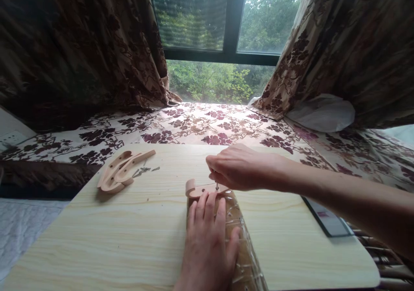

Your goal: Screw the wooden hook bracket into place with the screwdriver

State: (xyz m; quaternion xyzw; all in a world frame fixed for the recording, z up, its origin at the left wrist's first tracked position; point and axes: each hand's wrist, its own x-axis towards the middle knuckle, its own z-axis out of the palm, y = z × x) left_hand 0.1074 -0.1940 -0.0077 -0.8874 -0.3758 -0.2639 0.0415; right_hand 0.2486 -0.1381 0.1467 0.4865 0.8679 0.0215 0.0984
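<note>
A curved wooden hook (196,189) with dark screw holes lies at the far end of a taped brown cardboard box (247,248). My left hand (208,239) rests flat on the box, fingers spread, its fingertips touching the hook's near edge. Above the hook's right end, my right hand (234,166) is closed around a screwdriver (217,183). Only a short piece of its thin shaft shows, upright over a hole; the handle is hidden in the fist. Further left lie several more wooden hooks (118,170), bunched together, with loose screws (141,171) beside them.
All this is on a pale wood-grain table (129,239). A dark-edged flat tablet or phone (326,217) lies at its right, under my right forearm. Beyond the table stretches a flower-patterned cloth surface (220,123) below a window, with a white plastic bag (323,112) at the right.
</note>
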